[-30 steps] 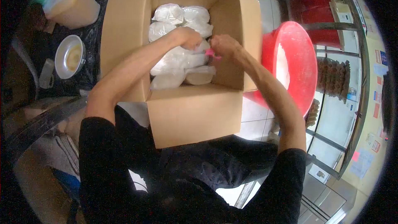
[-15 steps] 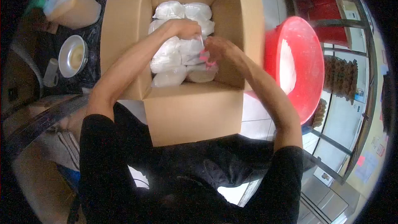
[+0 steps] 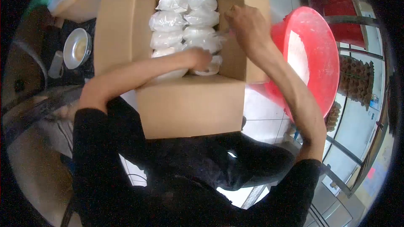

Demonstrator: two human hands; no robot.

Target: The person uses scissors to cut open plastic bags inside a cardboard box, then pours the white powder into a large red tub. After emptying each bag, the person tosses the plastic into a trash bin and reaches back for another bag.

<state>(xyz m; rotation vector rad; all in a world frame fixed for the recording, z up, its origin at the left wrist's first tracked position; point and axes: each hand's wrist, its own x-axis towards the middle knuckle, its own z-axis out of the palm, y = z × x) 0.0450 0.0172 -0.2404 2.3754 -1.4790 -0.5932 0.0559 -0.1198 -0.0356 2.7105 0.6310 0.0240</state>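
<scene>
A cardboard box (image 3: 191,109) stands between my legs with its flaps spread. Inside lie two columns of clear plastic bags (image 3: 167,21) filled with something white. Blurred by motion, my left hand (image 3: 200,59) is curled over the lower right bag (image 3: 210,66); what its fingers hold is hidden. My right hand (image 3: 248,27) is raised above the right side of the box, fingers closed. A faint pinkish smear shows just left of it, too blurred to name.
To the right a large red tub (image 3: 322,63) holds white powder (image 3: 296,56). On the left are a metal bowl (image 3: 76,48) and a plastic jug (image 3: 75,2) of tan contents. Stacked brown egg trays (image 3: 357,80) sit on a rack at far right.
My hands have moved apart: the right went up and right, the left lower and slightly right. The pink strip between them earlier no longer shows clearly. The view has shifted a little.
</scene>
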